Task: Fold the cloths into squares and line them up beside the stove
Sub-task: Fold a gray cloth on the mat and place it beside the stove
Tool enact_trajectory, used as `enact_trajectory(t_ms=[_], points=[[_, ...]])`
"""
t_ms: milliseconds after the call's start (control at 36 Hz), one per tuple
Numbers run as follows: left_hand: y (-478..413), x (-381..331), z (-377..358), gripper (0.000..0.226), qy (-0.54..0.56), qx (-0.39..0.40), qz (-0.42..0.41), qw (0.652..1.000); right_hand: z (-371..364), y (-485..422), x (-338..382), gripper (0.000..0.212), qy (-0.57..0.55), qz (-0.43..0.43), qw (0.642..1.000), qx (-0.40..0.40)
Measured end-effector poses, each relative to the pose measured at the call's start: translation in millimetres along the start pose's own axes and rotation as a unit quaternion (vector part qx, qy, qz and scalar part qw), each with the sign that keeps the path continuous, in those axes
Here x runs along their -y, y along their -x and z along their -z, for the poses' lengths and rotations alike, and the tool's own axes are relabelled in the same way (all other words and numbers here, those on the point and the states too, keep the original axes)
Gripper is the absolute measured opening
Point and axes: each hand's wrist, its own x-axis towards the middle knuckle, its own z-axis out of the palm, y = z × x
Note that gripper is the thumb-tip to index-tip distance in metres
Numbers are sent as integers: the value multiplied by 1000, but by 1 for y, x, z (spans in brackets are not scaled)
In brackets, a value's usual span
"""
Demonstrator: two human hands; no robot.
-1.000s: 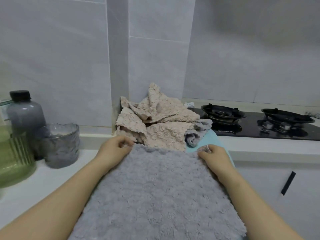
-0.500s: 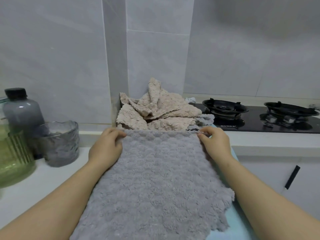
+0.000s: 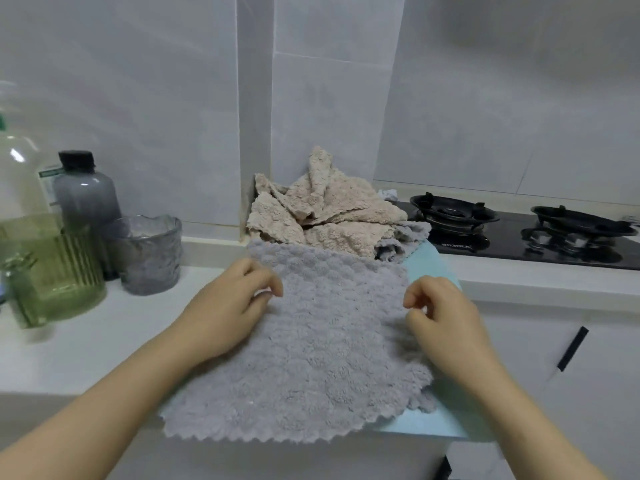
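Note:
A grey fluffy cloth point(image 3: 322, 344) lies spread flat over a light blue mat point(image 3: 424, 263) on the white counter, its zigzag near edge hanging past the counter front. My left hand point(image 3: 228, 310) rests on the cloth's left side with fingers loosely curled, pinching nothing. My right hand point(image 3: 441, 315) is over the cloth's right edge, fingers also loosely curled and empty. Behind the cloth, a crumpled pile of beige cloths point(image 3: 322, 213) leans in the wall corner, with another grey cloth point(image 3: 405, 233) tucked at its right. The black gas stove point(image 3: 519, 233) is at the right.
At the left stand a grey glass cup point(image 3: 150, 254), a dark grey bottle point(image 3: 86, 202), a green ribbed glass container point(image 3: 55, 271) and a clear bottle point(image 3: 19, 178). A white cabinet door with a black handle point(image 3: 571, 348) is below the stove.
Both hands carried the cloth's far edge forward to the pile, let it go and drew back toward me. The cloth now lies flat.

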Motion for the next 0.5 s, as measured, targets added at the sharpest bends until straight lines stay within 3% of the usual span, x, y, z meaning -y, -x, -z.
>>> enact_trajectory(t_ms=[83, 278, 417, 500], points=[[32, -5, 2, 13, 18, 9, -25, 999, 9, 27, 7, 31, -24, 17, 999, -26], [68, -1, 2, 33, -1, 71, -112, 991, 5, 55, -4, 6, -80, 7, 991, 103], [71, -4, 2, 62, -45, 116, -140, 982, 5, 56, -1, 37, -23, 35, 982, 183], [75, -5, -1, 67, -77, 117, -143, 980, -1, 56, 11, 50, 75, 36, 981, 173]])
